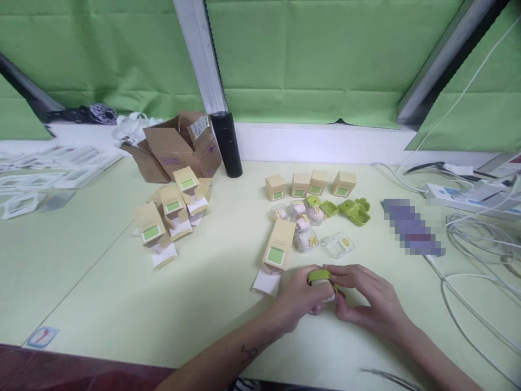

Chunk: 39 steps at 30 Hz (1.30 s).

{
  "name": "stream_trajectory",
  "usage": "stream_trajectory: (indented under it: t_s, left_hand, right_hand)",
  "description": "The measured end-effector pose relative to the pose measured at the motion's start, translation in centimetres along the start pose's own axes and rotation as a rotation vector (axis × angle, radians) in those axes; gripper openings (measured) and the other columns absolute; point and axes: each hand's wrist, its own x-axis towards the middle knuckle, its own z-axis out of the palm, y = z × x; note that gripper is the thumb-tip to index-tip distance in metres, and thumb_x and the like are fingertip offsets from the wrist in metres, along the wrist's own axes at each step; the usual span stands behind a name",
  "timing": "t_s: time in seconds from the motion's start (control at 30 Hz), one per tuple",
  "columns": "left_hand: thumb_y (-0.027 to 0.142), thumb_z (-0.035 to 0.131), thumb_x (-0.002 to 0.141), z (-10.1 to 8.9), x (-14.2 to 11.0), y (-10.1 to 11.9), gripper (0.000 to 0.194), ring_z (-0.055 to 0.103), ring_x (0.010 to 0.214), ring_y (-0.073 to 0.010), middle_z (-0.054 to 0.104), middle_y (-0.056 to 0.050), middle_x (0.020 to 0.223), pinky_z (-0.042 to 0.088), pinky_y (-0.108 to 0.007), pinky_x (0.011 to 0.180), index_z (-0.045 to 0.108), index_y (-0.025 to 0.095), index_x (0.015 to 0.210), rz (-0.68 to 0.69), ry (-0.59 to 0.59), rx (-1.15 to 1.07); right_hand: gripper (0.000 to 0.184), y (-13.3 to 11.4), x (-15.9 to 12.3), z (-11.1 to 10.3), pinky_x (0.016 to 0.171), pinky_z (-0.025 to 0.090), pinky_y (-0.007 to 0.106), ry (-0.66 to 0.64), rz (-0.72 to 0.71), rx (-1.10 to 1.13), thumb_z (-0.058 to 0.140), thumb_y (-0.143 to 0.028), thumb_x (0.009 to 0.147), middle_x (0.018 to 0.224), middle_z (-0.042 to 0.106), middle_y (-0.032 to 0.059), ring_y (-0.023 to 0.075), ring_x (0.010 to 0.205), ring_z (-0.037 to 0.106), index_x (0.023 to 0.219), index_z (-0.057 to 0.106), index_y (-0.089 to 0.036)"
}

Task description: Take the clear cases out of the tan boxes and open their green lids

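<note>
Green-topped case is front-right of the open carton — left hand fingers wrapped round it, right hand thumb and fingertips pinching its edge — uneven pressure could make it slip.

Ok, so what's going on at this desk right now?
A person has both hands on a small green-and-white item: the left hand grips it, and the right hand's fingers touch its side. Just beyond are clear cases and open green cases, with four small boxes behind. An open carton lies nearby; more open cartons sit farther left.
</note>
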Motion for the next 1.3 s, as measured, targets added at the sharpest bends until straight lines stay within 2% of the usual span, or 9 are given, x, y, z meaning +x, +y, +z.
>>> stream_trajectory:
  t_s: [0.17, 0.3, 0.4, 0.53, 0.67, 0.8, 1.03, 1.17, 1.3]
  left_hand:
    - [0.026, 0.056, 0.07, 0.2, 0.2, 0.0, 0.019, 0.042, 0.044, -0.0055, 0.051, 0.004, 0.068, 0.032, -0.022, 0.043, 0.052, 0.016, 0.086, 0.085, -0.07, -0.131]
    - [0.028, 0.062, 0.072, 0.4, 0.2, 0.0, 0.026, 0.053, 0.056, -0.0101, 0.053, 0.001, 0.074, 0.045, -0.028, 0.057, 0.054, 0.015, 0.093, 0.097, -0.043, -0.29]
    - [0.031, 0.067, 0.072, 0.4, 0.1, -0.1, 0.028, 0.052, 0.056, -0.0096, 0.051, 0.002, 0.07, 0.04, -0.024, 0.053, 0.055, 0.015, 0.092, 0.098, -0.005, -0.257]
    - [0.027, 0.065, 0.071, 0.2, 0.1, -0.2, 0.023, 0.042, 0.047, -0.0056, 0.047, 0.005, 0.064, 0.026, -0.021, 0.044, 0.054, 0.016, 0.088, 0.073, -0.05, -0.224]
    - [0.02, 0.059, 0.067, 0.3, 0.0, -0.1, 0.017, 0.039, 0.045, -0.0036, 0.057, 0.002, 0.073, 0.022, -0.022, 0.043, 0.057, 0.015, 0.083, 0.042, -0.014, -0.17]
    - [0.016, 0.054, 0.061, 0.3, 0.0, -0.1, 0.019, 0.038, 0.046, -0.0031, 0.063, -0.002, 0.08, 0.022, -0.021, 0.044, 0.061, 0.013, 0.078, 0.013, 0.012, -0.106]
    - [0.019, 0.054, 0.063, -0.2, -0.1, 0.2, 0.02, 0.039, 0.044, -0.0029, 0.064, -0.004, 0.083, 0.022, -0.021, 0.041, 0.063, 0.013, 0.081, 0.015, -0.029, -0.068]
    - [0.028, 0.062, 0.07, 0.1, -0.2, 0.6, 0.021, 0.043, 0.045, -0.0039, 0.063, -0.005, 0.084, 0.029, -0.02, 0.04, 0.061, 0.013, 0.084, 0.064, -0.073, -0.147]
    - [0.04, 0.064, 0.075, 0.1, 0.1, 0.0, 0.029, 0.043, 0.042, -0.0039, 0.056, 0.0, 0.074, 0.034, -0.019, 0.037, 0.058, 0.013, 0.084, 0.14, -0.094, -0.102]
  right_hand:
    - [0.03, 1.1, -0.4, -0.1, 0.071, 0.058, 0.034, 0.019, 0.087, 0.083, 0.056, -0.006, 0.076, 0.098, 0.071, 0.0087, 0.0217, 0.087, 0.068, 0.101, 0.058, -0.023]
    - [0.033, 1.8, -0.8, -0.1, 0.082, 0.055, 0.039, -0.073, 0.156, 0.201, 0.059, -0.011, 0.078, 0.105, 0.069, 0.0081, 0.023, 0.098, 0.065, 0.108, 0.057, -0.024]
    - [0.036, 2.1, -1.0, -0.1, 0.084, 0.054, 0.04, -0.117, 0.18, 0.25, 0.062, -0.015, 0.079, 0.108, 0.067, 0.0079, 0.0236, 0.101, 0.063, 0.113, 0.056, -0.025]
    - [0.039, 2.4, -1.1, -0.3, 0.083, 0.055, 0.041, -0.125, 0.201, 0.293, 0.063, -0.017, 0.079, 0.108, 0.067, 0.0081, 0.0243, 0.1, 0.063, 0.116, 0.055, -0.025]
    - [0.041, 1.9, -0.6, -0.3, 0.077, 0.056, 0.04, -0.118, 0.139, 0.289, 0.063, -0.013, 0.078, 0.1, 0.069, 0.007, 0.0234, 0.092, 0.065, 0.116, 0.056, -0.025]
    - [0.04, 0.9, -0.1, 0.1, 0.069, 0.056, 0.039, -0.065, 0.112, 0.249, 0.062, -0.011, 0.076, 0.085, 0.069, 0.0045, 0.0224, 0.079, 0.066, 0.113, 0.057, -0.025]
    - [0.039, 0.9, 0.0, 0.1, 0.07, 0.056, 0.038, -0.071, 0.137, 0.291, 0.062, -0.012, 0.078, 0.087, 0.067, 0.0051, 0.0211, 0.08, 0.064, 0.114, 0.057, -0.024]
    - [0.035, 1.7, -0.4, -0.2, 0.076, 0.057, 0.038, -0.075, 0.171, 0.312, 0.061, -0.015, 0.081, 0.098, 0.068, 0.0068, 0.022, 0.092, 0.064, 0.115, 0.058, -0.025]
    - [0.035, 1.5, -0.5, -0.1, 0.072, 0.059, 0.038, -0.012, 0.178, 0.291, 0.062, -0.014, 0.079, 0.093, 0.07, 0.0065, 0.0223, 0.087, 0.066, 0.112, 0.061, -0.024]
